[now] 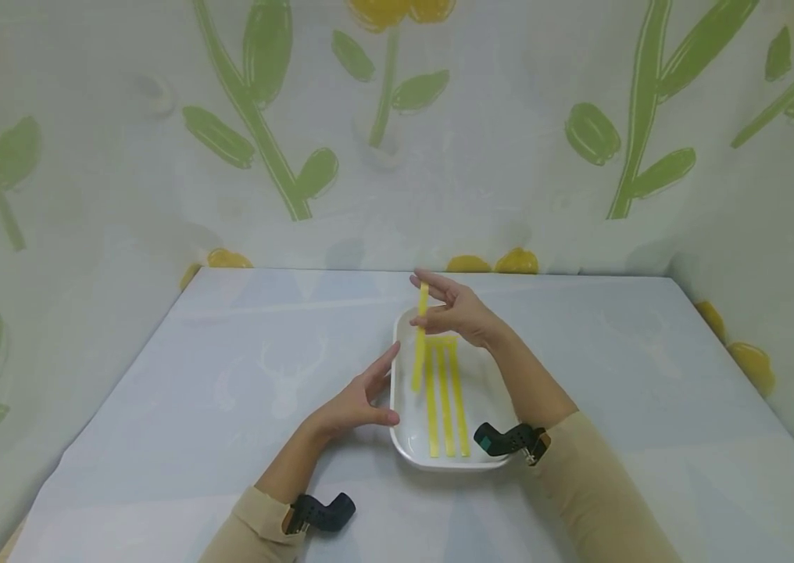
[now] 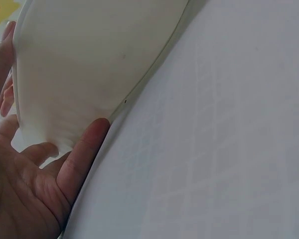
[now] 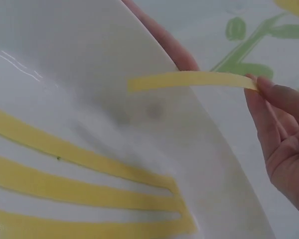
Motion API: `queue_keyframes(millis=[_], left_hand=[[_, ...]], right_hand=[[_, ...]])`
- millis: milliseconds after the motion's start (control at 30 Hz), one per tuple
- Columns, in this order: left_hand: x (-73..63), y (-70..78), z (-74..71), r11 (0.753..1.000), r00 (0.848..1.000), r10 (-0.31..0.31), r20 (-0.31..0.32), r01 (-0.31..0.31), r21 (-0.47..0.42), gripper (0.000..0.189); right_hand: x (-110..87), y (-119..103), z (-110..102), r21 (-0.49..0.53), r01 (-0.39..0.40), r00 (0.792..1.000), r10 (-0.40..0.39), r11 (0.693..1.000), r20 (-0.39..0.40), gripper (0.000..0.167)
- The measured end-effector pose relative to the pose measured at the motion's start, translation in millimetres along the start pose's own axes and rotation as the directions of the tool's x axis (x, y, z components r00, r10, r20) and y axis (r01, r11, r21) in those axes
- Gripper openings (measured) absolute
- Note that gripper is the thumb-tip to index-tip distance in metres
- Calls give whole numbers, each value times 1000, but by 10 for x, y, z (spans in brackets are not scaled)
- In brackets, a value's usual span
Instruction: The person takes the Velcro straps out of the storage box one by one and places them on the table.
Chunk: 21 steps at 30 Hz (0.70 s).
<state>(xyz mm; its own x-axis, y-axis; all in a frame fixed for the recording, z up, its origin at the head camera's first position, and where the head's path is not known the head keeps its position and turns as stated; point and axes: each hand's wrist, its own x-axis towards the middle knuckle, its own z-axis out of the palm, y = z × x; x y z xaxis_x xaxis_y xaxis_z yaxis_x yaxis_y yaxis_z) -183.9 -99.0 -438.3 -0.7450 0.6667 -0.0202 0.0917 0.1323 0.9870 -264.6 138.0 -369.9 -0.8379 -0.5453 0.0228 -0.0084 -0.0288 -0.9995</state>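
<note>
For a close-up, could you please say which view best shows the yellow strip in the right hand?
The right wrist view, where the yellow strip appears large, pinched by the right hand. The head view shows it smaller, over the white dish; the left wrist view misses it.

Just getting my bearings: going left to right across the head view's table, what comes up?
Beige fabric left sleeve, bare left grip, raised yellow strip, three parallel yellow strips, black right wrist device, beige right sleeve.

Pale table point(image 1: 179, 453), faint printed shapes point(image 1: 289, 383) on its top, white rounded dish point(image 1: 490, 391) resting on it
</note>
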Motion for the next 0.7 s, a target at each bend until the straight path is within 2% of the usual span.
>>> queue_keyframes(millis=[133,433,567,700], left_hand=[[-7,5,-4,1000,1000,-5,4,5,9,106],[-11,-1,-8,1000,1000,4,-1,-4,13,109],[-19,-7,-4,1000,1000,-8,-12,8,27,108],[-23,-22,-20,1000,1000,8,-12,-8,20,109]], right_hand=[[-49,-94,-34,-44,3,1000,-1,999,29,86],[-215,-314,-172,-129,-4,1000,2,992,-11,90],[-304,-406,-227,-181,17,1000,-21,983,-19,88],[-386,-492,-287,-198,42,999,-45,979,-12,88]])
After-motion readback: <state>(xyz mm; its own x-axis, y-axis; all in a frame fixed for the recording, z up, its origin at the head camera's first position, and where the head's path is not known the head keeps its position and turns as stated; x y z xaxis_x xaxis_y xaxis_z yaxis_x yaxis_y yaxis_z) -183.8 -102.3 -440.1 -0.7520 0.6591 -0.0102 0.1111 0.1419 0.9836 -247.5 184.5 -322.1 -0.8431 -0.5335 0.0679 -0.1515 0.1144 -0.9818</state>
